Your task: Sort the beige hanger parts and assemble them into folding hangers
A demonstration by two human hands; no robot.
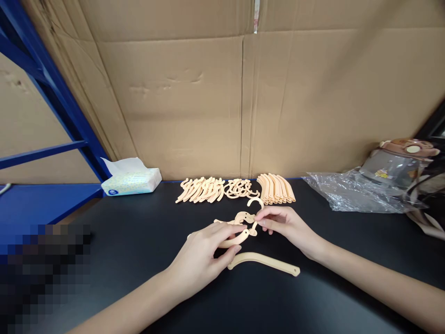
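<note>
My left hand (203,253) is closed around a beige plastic hanger arm (239,239), its holed end showing past the fingers. Between thumb and fingertips, my right hand (290,227) pinches a small hanger hook (256,201), whose curved top points up and away from me. The lower end of the hook meets or overlaps the holed end of the arm; whether they are joined I cannot tell. Just behind lies a curved beige piece with small holes (244,216), partly covered by my left hand. Nearer to me, a loose hanger arm (266,260) rests on the black table (264,301).
Along the back edge lie a pile of short curved arms (201,190), a heap of hooks (239,188) and a row of longer arms (277,189). A tissue pack (134,181) stands at left. Clear plastic wrap (344,192) and a bottle (392,164) are at right; cardboard (181,106) rises behind.
</note>
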